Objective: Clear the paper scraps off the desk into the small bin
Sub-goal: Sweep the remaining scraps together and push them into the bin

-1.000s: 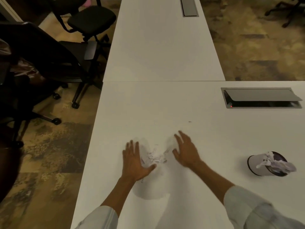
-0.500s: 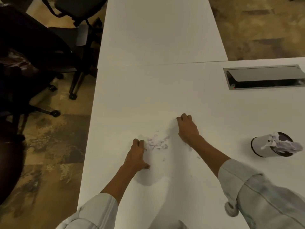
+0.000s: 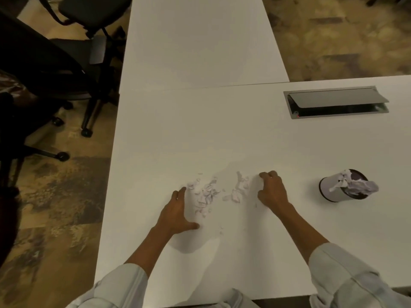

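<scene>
The paper scraps [image 3: 209, 194] lie in a loose scatter on the white surface [image 3: 200, 134], near the front edge and a little left of centre, in two rough clumps: a bigger one on the left and a smaller one [image 3: 239, 188] to its right, with a few stray flecks nearer the person. They look thin, torn and very light, so they will likely slide and flutter rather than lift cleanly; pinching single bits would be slow. A better hold, I judge, is to herd them into one heap between the two palms and scoop from both sides, low against the surface.

The left hand [image 3: 178, 213] rests flat at the left edge of the larger clump, its fingers [image 3: 181, 193] pressed together and pointing far, thumb stuck out to the right, holding nothing. The right hand [image 3: 272, 192] sits just right of the smaller clump with its fingers [image 3: 268, 174] curled under, knuckles up (whether any scrap is caught beneath them cannot be told). Both forearms reach forward from pale sleeves.

The small bin [image 3: 331, 190] stands well to the right on the same surface, already stuffed with crumpled paper [image 3: 358, 185] that spills over its rim.
</scene>
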